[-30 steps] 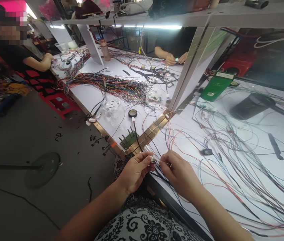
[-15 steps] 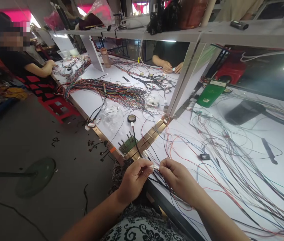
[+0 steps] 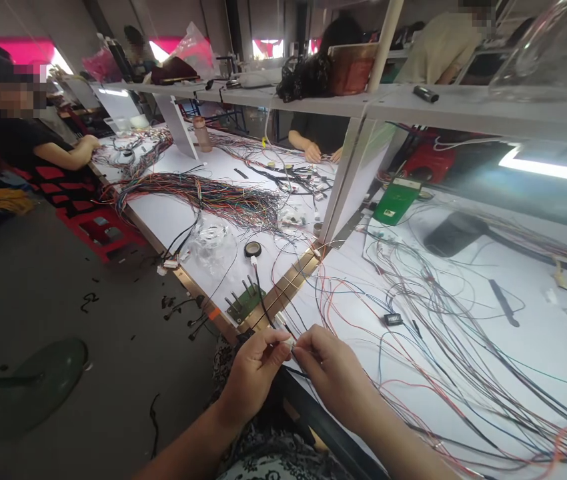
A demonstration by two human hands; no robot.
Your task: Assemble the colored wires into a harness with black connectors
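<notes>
My left hand (image 3: pixel 252 373) pinches a small white connector (image 3: pixel 289 342) at the near edge of the white table (image 3: pixel 538 347). My right hand (image 3: pixel 331 373) meets it from the right, fingertips closed on thin wires (image 3: pixel 313 347) that run into the connector. Many loose red, blue and black wires (image 3: pixel 443 347) spread over the table to the right of my hands. A black cable (image 3: pixel 263 303) runs from the connector area up past a small green fixture (image 3: pixel 244 301) with upright pins.
A bundle of coloured wires (image 3: pixel 203 193) lies on the far left table section. A tape roll (image 3: pixel 252 249), clear bag (image 3: pixel 208 237), green box (image 3: pixel 394 200) and black cylinder (image 3: pixel 451 233) are further off. Other people work at the left (image 3: pixel 28 143) and behind the shelf (image 3: pixel 313 143).
The view has tilted up, so my hands sit lower in the frame. They stay together on the connector, with the right fingertips drawn closer to it.
</notes>
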